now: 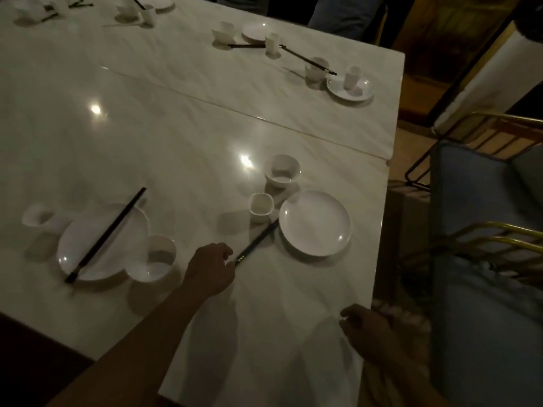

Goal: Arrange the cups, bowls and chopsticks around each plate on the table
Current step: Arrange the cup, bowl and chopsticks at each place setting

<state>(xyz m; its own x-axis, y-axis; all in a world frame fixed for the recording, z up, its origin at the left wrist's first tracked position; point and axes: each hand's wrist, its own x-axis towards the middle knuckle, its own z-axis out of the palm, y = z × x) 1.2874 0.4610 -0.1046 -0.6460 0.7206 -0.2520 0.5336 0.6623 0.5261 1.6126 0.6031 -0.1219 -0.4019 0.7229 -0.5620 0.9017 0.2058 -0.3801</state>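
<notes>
pinching the chopsticks point(258, 242) by the near end, the left hand point(210, 270) should lay them straight beside the plate point(315, 223); right hand point(364, 329) fingers hang loosely curled, empty.

The left hand point(210, 270) is covering the near end of the chopsticks point(258, 240). The right hand point(364, 327) is sitting in shadow, too dim to tell whether it is touching the table point(176, 127). The top edge is cutting off a far plate point(155, 0), and the corner dishes point(38, 7) are blurring together.
</notes>
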